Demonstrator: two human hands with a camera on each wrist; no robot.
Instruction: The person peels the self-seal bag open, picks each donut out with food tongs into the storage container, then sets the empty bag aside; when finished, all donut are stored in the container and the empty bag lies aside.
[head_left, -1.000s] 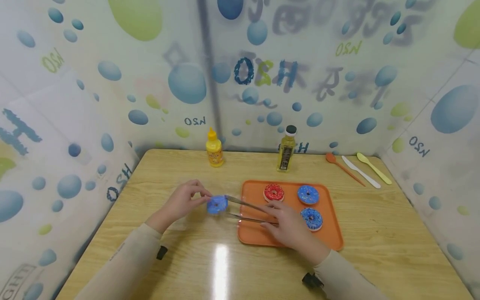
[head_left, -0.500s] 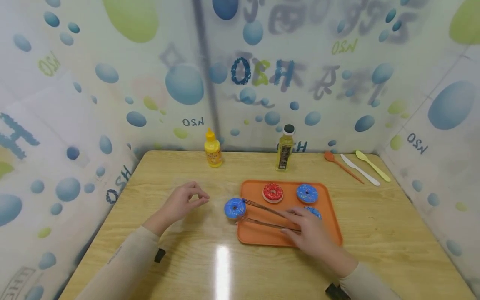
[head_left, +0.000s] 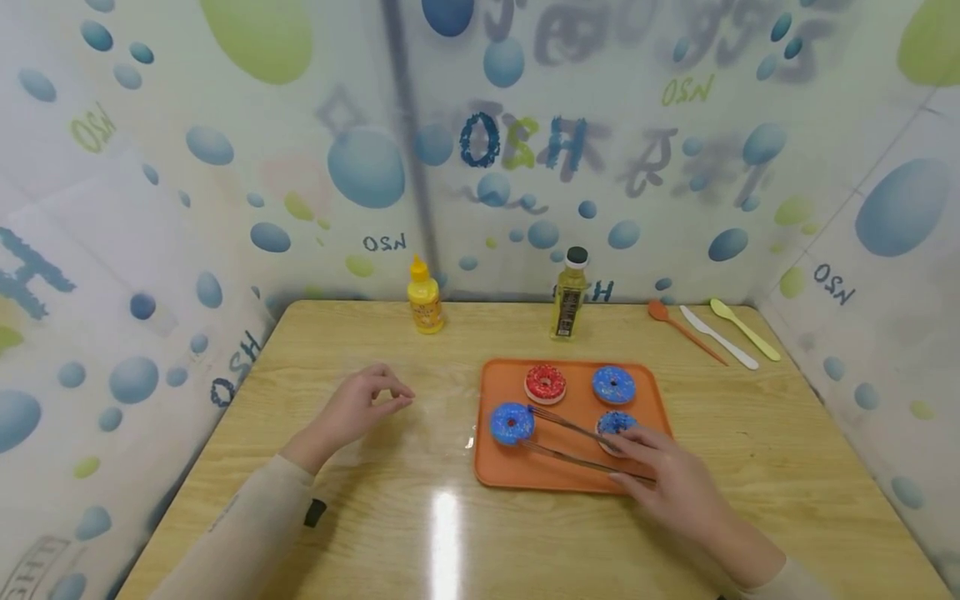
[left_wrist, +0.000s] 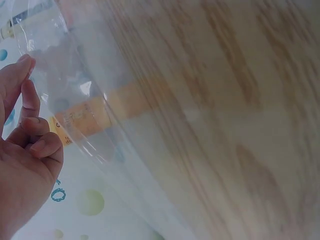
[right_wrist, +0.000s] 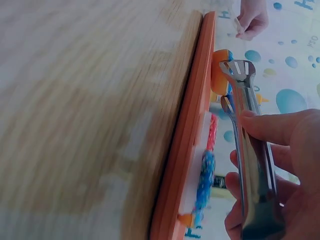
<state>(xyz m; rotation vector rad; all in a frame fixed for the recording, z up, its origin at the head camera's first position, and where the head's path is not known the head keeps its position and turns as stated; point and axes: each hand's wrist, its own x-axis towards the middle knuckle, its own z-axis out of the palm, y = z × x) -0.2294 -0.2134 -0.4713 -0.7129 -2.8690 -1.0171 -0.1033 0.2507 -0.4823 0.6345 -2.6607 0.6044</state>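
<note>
My right hand (head_left: 671,483) grips metal tongs (head_left: 577,459). A blue sprinkled doughnut (head_left: 501,424) lies between the tong tips, over the left part of an orange tray (head_left: 510,475); whether it touches the tray I cannot tell. On the tray are a red sprinkled doughnut (head_left: 536,387), a blue one (head_left: 603,383) at the far right, and a darker blue one (head_left: 609,422), partly hidden behind the tongs. Left of the tray, my left hand (head_left: 365,408) pinches a clear plastic bag (left_wrist: 90,85) between thumb and finger, seen best in the left wrist view.
A yellow squeeze bottle (head_left: 426,310) and an oil bottle (head_left: 567,304) stand along the back of the wooden table (head_left: 360,517). At the back right lie an orange spoon (head_left: 686,332), a white knife (head_left: 720,337) and a yellow-green spoon (head_left: 746,331). Printed walls enclose the table.
My right hand has moved right with the tongs, carrying the blue doughnut from beside my left hand to over the tray. My left hand has stayed nearly in place.
</note>
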